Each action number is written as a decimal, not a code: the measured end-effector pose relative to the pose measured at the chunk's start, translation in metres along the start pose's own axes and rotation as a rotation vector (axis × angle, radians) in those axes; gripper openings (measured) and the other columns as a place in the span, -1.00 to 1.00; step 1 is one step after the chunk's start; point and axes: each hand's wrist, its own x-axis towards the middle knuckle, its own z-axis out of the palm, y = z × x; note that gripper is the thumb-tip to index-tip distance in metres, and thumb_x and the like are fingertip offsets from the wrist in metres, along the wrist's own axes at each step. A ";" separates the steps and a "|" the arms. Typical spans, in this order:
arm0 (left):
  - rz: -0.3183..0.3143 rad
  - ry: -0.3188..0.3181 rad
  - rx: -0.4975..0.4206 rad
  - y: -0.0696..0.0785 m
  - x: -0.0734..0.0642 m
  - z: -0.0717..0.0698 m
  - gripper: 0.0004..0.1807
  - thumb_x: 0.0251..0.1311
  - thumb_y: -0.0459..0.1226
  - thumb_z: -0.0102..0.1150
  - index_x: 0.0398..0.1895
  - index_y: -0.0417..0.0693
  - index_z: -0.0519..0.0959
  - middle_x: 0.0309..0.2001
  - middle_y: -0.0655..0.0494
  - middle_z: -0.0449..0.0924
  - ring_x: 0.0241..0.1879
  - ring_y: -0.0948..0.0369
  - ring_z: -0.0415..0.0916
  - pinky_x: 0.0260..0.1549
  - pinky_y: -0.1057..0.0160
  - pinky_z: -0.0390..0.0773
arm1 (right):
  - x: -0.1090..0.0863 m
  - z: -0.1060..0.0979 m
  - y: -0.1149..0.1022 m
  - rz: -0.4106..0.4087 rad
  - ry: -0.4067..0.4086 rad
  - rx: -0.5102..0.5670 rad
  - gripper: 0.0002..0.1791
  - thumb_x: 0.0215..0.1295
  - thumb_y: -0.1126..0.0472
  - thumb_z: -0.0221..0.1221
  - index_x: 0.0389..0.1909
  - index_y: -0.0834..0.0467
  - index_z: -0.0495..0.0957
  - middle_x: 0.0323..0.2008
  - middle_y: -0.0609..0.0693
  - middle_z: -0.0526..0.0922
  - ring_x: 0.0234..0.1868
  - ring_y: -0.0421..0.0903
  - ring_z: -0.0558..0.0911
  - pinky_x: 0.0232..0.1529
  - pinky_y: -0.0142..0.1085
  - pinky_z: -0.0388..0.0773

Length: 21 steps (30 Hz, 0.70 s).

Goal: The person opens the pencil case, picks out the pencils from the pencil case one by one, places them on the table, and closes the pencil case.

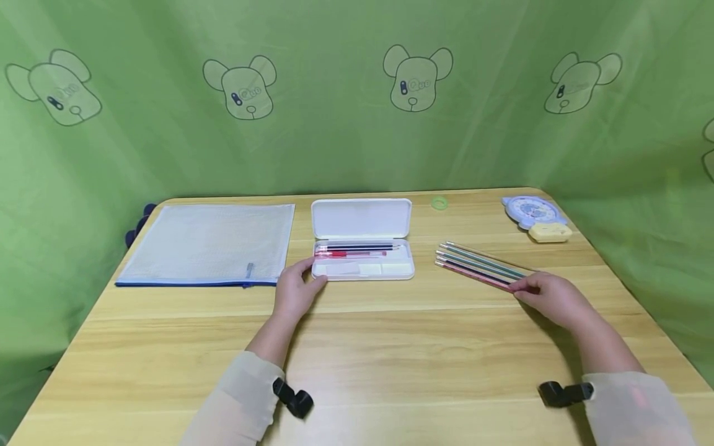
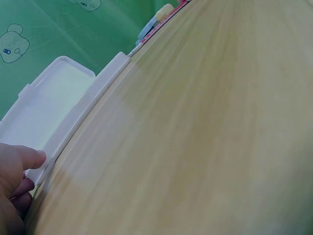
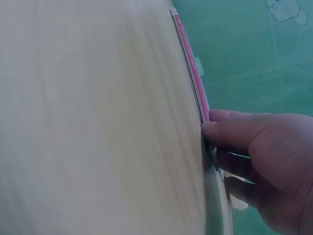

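Observation:
A white pencil case (image 1: 368,277) lies with its lid (image 1: 361,218) raised at the middle of the table. Inside are dark pencils (image 1: 362,247), a red pen (image 1: 340,254) and small white pieces. At its front left corner my left hand (image 1: 292,291) holds the case between thumb and fingers; the left wrist view shows the thumb (image 2: 34,159) on the front rim. To the right, several pencils lie slanted side by side. My right hand (image 1: 555,300) pinches the near end of the pink pencil (image 1: 471,274), the one closest to me, and covers the ends of its neighbours.
A mesh zip pouch (image 1: 206,244) with a blue edge lies at the left. Behind the pencils is a green ring (image 1: 439,203). A blue clock-faced item (image 1: 532,210) and a yellow eraser-like block (image 1: 550,233) sit far right. Green curtain (image 1: 346,155) hangs behind the table.

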 end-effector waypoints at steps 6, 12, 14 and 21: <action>-0.001 0.001 0.003 0.000 0.000 0.000 -0.44 0.14 -0.23 0.35 0.20 -0.25 0.51 0.22 -0.16 0.55 0.30 -0.09 0.41 0.38 -0.02 0.34 | 0.001 0.000 -0.001 0.018 -0.009 -0.011 -0.75 0.28 0.23 0.22 -0.09 0.24 0.68 -0.12 0.30 0.68 -0.02 0.32 0.59 0.00 0.22 0.50; -0.015 -0.007 -0.001 0.001 0.000 0.000 -0.44 0.15 -0.23 0.34 0.22 -0.24 0.51 0.24 -0.15 0.53 0.32 -0.08 0.39 0.39 -0.01 0.34 | 0.001 0.000 0.000 0.022 -0.004 -0.003 -0.70 0.29 0.20 0.22 -0.03 0.27 0.65 -0.05 0.37 0.64 0.03 0.37 0.56 0.02 0.25 0.48; -0.015 -0.007 0.001 0.000 0.000 0.000 -0.44 0.15 -0.22 0.34 0.22 -0.24 0.51 0.24 -0.15 0.53 0.32 -0.07 0.39 0.39 -0.01 0.34 | 0.000 -0.001 -0.001 0.025 0.005 0.007 -0.67 0.29 0.18 0.22 -0.01 0.28 0.64 -0.03 0.38 0.63 0.04 0.37 0.55 0.03 0.24 0.48; -0.012 -0.009 0.006 0.001 -0.001 0.000 -0.44 0.16 -0.23 0.34 0.22 -0.26 0.50 0.24 -0.16 0.53 0.32 -0.08 0.40 0.38 -0.01 0.34 | 0.004 -0.005 -0.014 0.002 0.043 0.029 -0.60 0.35 0.05 0.18 0.02 0.27 0.62 -0.05 0.33 0.65 0.03 0.32 0.57 0.04 0.24 0.47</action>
